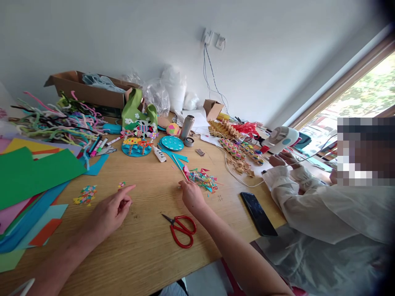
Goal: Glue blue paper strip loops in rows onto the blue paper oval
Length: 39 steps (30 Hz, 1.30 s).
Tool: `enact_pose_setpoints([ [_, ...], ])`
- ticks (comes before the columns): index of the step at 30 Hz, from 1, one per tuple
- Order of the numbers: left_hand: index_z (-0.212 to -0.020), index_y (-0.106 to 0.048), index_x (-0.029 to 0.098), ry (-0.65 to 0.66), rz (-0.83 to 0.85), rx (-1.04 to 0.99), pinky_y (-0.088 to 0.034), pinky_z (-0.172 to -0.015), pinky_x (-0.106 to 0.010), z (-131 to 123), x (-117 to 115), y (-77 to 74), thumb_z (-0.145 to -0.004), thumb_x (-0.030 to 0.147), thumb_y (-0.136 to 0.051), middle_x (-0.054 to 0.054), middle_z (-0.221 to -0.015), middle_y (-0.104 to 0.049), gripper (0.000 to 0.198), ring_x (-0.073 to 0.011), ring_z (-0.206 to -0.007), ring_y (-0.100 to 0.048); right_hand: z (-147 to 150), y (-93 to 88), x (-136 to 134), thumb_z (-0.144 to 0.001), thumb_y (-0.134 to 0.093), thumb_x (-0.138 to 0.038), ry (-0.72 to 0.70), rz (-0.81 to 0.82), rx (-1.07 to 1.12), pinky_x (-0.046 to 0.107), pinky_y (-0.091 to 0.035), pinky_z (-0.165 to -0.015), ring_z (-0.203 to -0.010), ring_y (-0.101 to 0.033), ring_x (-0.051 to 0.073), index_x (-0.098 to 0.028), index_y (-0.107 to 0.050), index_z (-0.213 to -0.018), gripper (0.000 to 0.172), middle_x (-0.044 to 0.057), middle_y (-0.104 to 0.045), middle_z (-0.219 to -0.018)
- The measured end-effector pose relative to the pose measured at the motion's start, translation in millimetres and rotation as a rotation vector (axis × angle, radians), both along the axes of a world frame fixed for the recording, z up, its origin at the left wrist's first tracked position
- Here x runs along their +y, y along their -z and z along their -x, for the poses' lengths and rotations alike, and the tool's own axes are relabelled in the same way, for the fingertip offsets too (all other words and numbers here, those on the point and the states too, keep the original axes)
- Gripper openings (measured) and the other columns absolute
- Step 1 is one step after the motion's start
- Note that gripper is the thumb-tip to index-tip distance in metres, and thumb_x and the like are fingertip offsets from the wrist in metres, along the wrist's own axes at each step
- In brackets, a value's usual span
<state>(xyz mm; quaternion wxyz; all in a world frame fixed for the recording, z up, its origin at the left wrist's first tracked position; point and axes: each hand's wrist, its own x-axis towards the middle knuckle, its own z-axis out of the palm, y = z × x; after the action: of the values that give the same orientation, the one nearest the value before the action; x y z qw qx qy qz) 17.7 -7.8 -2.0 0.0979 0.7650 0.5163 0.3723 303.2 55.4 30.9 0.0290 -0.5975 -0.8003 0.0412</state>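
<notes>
My left hand (115, 207) is over the wooden table with its index finger stretched out and the other fingers loosely curled, holding nothing I can see. Just beyond it lies a tiny cluster of paper bits (122, 185); a larger heap of coloured paper bits (85, 195) is to its left. My right hand (191, 196) rests beside a pile of colourful paper scraps (203, 179), fingers bent together; what they hold, if anything, is too small to tell. A thin pale stick (179, 166) ends near its fingertips. Red-handled scissors (182, 230) lie between my forearms.
Coloured paper sheets (37, 174) and pipe cleaners (61, 115) cover the left side. A glue bottle (159, 154), blue disc (172, 143), decorated blue piece (135, 149) and metal flask (187, 126) stand farther back. At right are a phone (258, 213), white fan (281, 139) and another person's sleeve (284, 193).
</notes>
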Motion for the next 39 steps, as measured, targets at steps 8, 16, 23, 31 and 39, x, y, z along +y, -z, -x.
enact_pose_setpoints([
  [8,-0.126,-0.054,0.021,-0.012,0.031,0.0,-0.051,-0.06,-0.023,-2.1,-2.1,-6.2,-0.09,0.03,-0.044,0.001,-0.077,-0.071,0.039,-0.0141,-0.06,-0.066,21.8,-10.3,-2.4,-0.087,-0.042,0.001,0.003,0.005,-0.107,0.029,-0.044,-0.087,-0.101,-0.064,0.024,-0.014,-0.067,-0.102,0.033,0.015,-0.069,-0.105],
  [16,-0.127,-0.053,0.021,-0.008,-0.004,0.009,-0.05,-0.06,-0.023,-1.9,-1.3,-5.3,-0.09,0.03,-0.044,0.001,-0.078,-0.071,0.039,-0.0139,-0.06,-0.065,13.4,-7.7,-6.3,-0.084,-0.045,0.002,-0.075,0.024,-0.051,0.026,-0.042,-0.091,-0.103,-0.062,0.02,-0.015,-0.065,-0.103,0.033,0.012,-0.069,-0.107],
  [23,-0.127,-0.053,0.021,-0.003,0.029,0.0,-0.051,-0.059,-0.023,-2.0,-1.9,-6.4,-0.091,0.032,-0.043,0.001,-0.078,-0.071,0.039,-0.0139,-0.059,-0.065,-40.8,-18.2,-22.9,-0.086,-0.045,-0.004,0.05,0.017,0.043,0.024,-0.044,-0.081,-0.095,-0.066,0.018,-0.016,-0.065,-0.107,0.031,0.009,-0.073,-0.102],
  [31,-0.126,-0.053,0.021,-0.023,0.019,-0.019,-0.051,-0.056,-0.023,1.4,1.2,-5.9,-0.089,0.034,-0.045,0.0,-0.078,-0.073,0.04,-0.0155,-0.061,-0.067,-77.0,-17.9,-20.6,-0.083,-0.045,0.0,0.207,-0.009,0.151,0.023,-0.042,-0.072,-0.084,-0.068,0.015,-0.019,-0.066,-0.103,0.034,0.003,-0.074,-0.089],
  [39,-0.128,-0.053,0.022,-0.054,0.006,-0.006,-0.053,-0.059,-0.024,5.4,3.9,5.2,-0.091,0.037,-0.045,-0.001,-0.081,-0.074,0.041,-0.0159,-0.062,-0.068,-78.7,-12.7,-19.4,-0.084,-0.055,-0.011,0.23,-0.084,0.243,0.024,-0.042,-0.073,-0.083,-0.065,0.018,-0.02,-0.07,-0.084,0.018,0.004,-0.073,-0.089],
])
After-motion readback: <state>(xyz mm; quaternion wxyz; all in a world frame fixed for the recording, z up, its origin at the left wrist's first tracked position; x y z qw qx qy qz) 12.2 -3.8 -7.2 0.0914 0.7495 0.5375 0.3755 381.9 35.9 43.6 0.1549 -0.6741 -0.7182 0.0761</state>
